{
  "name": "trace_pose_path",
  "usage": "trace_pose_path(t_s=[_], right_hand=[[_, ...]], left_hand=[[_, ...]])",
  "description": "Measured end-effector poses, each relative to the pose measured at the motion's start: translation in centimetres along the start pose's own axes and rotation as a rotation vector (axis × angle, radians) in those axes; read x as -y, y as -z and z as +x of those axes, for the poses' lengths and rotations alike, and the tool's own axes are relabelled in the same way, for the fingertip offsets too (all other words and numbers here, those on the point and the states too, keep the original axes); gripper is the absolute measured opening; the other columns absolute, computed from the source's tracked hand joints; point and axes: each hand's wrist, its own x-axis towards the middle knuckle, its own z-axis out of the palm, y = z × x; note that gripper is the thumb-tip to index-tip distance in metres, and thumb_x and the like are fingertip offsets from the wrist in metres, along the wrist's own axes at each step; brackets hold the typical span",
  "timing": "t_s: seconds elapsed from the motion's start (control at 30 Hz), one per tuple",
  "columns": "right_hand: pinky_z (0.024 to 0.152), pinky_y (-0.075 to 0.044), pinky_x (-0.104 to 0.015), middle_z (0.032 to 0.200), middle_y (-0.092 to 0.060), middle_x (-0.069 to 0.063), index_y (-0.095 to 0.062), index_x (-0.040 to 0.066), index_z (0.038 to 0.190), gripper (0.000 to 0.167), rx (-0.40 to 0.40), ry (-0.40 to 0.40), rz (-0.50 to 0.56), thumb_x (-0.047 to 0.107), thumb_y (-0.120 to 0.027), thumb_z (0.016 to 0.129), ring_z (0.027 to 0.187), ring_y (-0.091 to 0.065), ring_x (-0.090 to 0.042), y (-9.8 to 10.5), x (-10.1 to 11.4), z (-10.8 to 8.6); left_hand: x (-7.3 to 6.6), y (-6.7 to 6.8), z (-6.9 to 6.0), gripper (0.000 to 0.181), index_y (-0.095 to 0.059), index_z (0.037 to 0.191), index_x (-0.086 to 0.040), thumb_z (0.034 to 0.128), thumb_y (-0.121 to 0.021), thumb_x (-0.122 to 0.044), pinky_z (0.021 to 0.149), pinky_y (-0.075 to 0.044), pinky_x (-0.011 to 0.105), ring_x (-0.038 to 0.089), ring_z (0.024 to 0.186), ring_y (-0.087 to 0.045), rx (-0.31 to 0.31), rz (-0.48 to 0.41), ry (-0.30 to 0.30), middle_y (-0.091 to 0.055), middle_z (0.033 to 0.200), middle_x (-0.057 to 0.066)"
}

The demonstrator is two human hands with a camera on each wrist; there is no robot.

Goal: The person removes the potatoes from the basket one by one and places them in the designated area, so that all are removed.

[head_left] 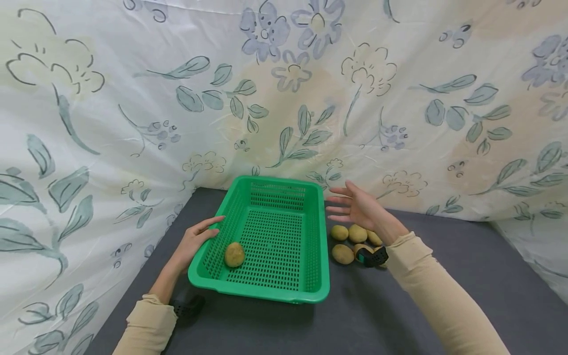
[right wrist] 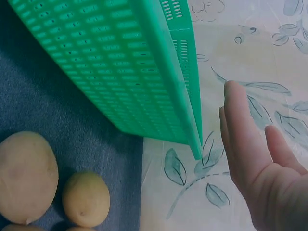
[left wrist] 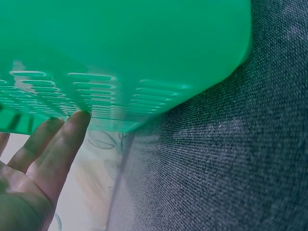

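Note:
A green plastic basket [head_left: 270,241] with slotted walls stands on the dark table, one potato [head_left: 234,255] lying inside near its left wall. My left hand [head_left: 194,242] is at the basket's left side. In the left wrist view, its extended fingers [left wrist: 72,132] touch the slotted outer wall. Beside the right rim my right hand [head_left: 361,207] is raised with nothing in it. The right wrist view shows its fingers [right wrist: 238,115] fairly straight and apart from the basket. Several potatoes [head_left: 343,254] lie on the table below the right hand, partly hidden by the wrist.
The dark cloth-covered table [head_left: 466,276] extends to the right and in front of the basket. A pale floral curtain [head_left: 284,88] hangs close behind the basket and along the left side. A black band [head_left: 372,257] is on the right wrist.

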Motion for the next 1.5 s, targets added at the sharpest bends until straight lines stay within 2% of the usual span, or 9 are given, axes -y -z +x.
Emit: trace_pose_path(t_s=[0.43, 0.63, 0.77, 1.07, 1.3, 1.5], right_hand=[[0.098, -0.04, -0.049, 0.154, -0.017, -0.021, -0.017, 0.006, 0.153, 0.064, 0.017, 0.002, 0.009, 0.047, -0.023, 0.104, 0.136, -0.024, -0.041, -2.0, 0.0, 1.2], [0.098, -0.04, -0.049, 0.154, -0.017, -0.022, -0.017, 0.004, 0.152, 0.065, 0.04, 0.007, -0.015, 0.047, -0.023, 0.104, 0.137, -0.022, -0.043, -2.8, 0.1, 1.9], [0.099, -0.039, -0.051, 0.152, -0.022, -0.021, -0.02, 0.004, 0.152, 0.064, 0.04, 0.009, -0.016, 0.046, -0.023, 0.104, 0.136, -0.025, -0.042, -3.5, 0.4, 2.5], [0.1, -0.037, -0.052, 0.15, -0.028, -0.019, -0.024, 0.003, 0.15, 0.063, 0.024, -0.009, -0.009, 0.046, -0.023, 0.104, 0.134, -0.031, -0.038, -5.4, 0.4, 3.4], [0.102, -0.033, -0.054, 0.15, -0.029, -0.019, -0.024, 0.004, 0.15, 0.065, 0.049, -0.015, 0.024, 0.049, -0.025, 0.103, 0.134, -0.03, -0.038, -6.5, 0.5, 4.1], [0.101, -0.035, -0.053, 0.15, -0.028, -0.019, -0.026, 0.006, 0.15, 0.064, 0.054, -0.026, 0.02, 0.049, -0.025, 0.103, 0.134, -0.031, -0.038, -7.3, 0.7, 4.5]], left_hand=[[0.0, 0.0, -0.1, 0.049, -0.041, 0.144, -0.001, 0.1013, -0.049, -0.024, 0.08, -0.052, 0.036, 0.042, 0.113, -0.05, 0.004, -0.012, -0.003, -0.033, 0.145, 0.025], [0.0, 0.0, 0.1, 0.047, -0.044, 0.142, -0.003, 0.1007, -0.05, -0.023, 0.081, -0.048, 0.036, 0.031, 0.108, -0.05, -0.014, 0.035, -0.012, -0.037, 0.142, 0.023], [0.1, 0.0, 0.2, 0.046, -0.044, 0.142, -0.004, 0.1006, -0.05, -0.022, 0.08, -0.05, 0.035, 0.027, 0.104, -0.051, -0.018, 0.029, -0.007, -0.042, 0.136, 0.024], [0.2, 0.0, 0.1, 0.048, -0.043, 0.143, -0.003, 0.1004, -0.051, -0.022, 0.082, -0.05, 0.035, 0.039, 0.115, -0.048, -0.009, 0.003, 0.0, -0.033, 0.147, 0.021], [0.1, 0.1, 0.0, 0.048, -0.041, 0.144, -0.003, 0.1008, -0.05, -0.022, 0.079, -0.052, 0.034, 0.039, 0.111, -0.053, 0.006, -0.036, 0.01, -0.036, 0.144, 0.024], [0.0, 0.1, -0.1, 0.047, -0.042, 0.144, -0.003, 0.101, -0.05, -0.022, 0.08, -0.051, 0.033, 0.037, 0.111, -0.053, 0.002, -0.024, 0.008, -0.036, 0.143, 0.024]])
